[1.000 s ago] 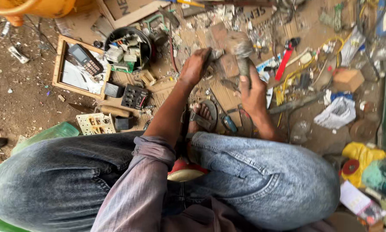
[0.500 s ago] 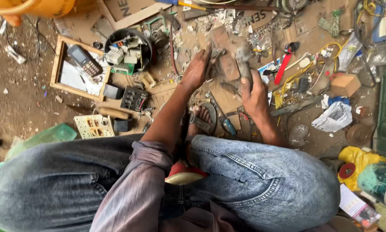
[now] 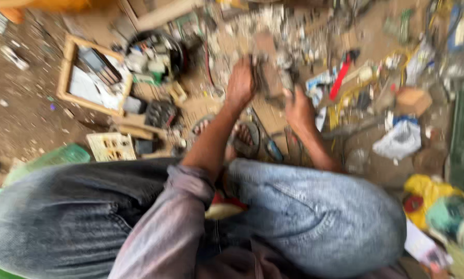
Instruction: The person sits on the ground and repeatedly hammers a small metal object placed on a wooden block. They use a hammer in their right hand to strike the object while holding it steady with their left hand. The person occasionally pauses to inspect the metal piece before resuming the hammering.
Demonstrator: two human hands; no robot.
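Head view, blurred by motion. Nearest the camera, at 6 o'clock, the person's knees in blue jeans [image 3: 304, 217] and a purplish sleeve [image 3: 159, 232] fill the lower frame. Beyond the knees, a sandalled foot [image 3: 242, 137] rests on the dirt floor [image 3: 20, 113]. Above it, near centre, the left hand [image 3: 241, 82] and right hand [image 3: 299, 111] both close on a brown-grey block of scrap [image 3: 271, 77], the left hand at its 9 o'clock side, the right hand at its 4 o'clock side; the blur hides how the fingers lie. The block is held up between the hands, over the littered floor. At 9 o'clock lies a pale circuit board [image 3: 110, 146]; at 10 o'clock, a shallow wooden tray [image 3: 66, 67]; at 11 o'clock, a dark round bowl [image 3: 178, 49] of parts. A red-handled tool [image 3: 341, 77] lies at 1 o'clock, a white bag [image 3: 400, 142] at 3 o'clock.
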